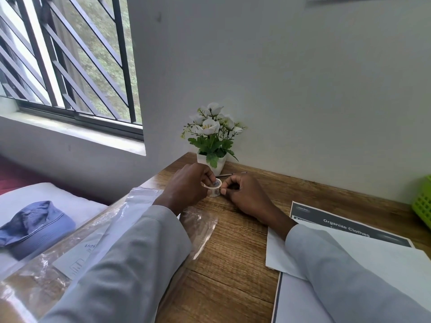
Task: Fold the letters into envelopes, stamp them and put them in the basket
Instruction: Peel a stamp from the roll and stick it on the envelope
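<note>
A small white roll of stamps [214, 188] is held just above the wooden desk [233, 241], in front of the flower pot. My left hand [190, 184] grips the roll with thumb and fingers curled round it. My right hand [245, 194] pinches the loose end of the stamp strip at the roll's right side. A white envelope [279, 252] lies under my right forearm, on top of a printed letter [345, 226] headed "Organize Clothes". The green basket [423, 201] shows only its corner at the right edge.
A white pot of artificial white flowers [213, 136] stands against the wall, with a pen [231, 174] beside it. A clear plastic pack of envelopes [93, 241] lies under my left forearm. Left of the desk a blue cap [35, 227] rests on a white pillow.
</note>
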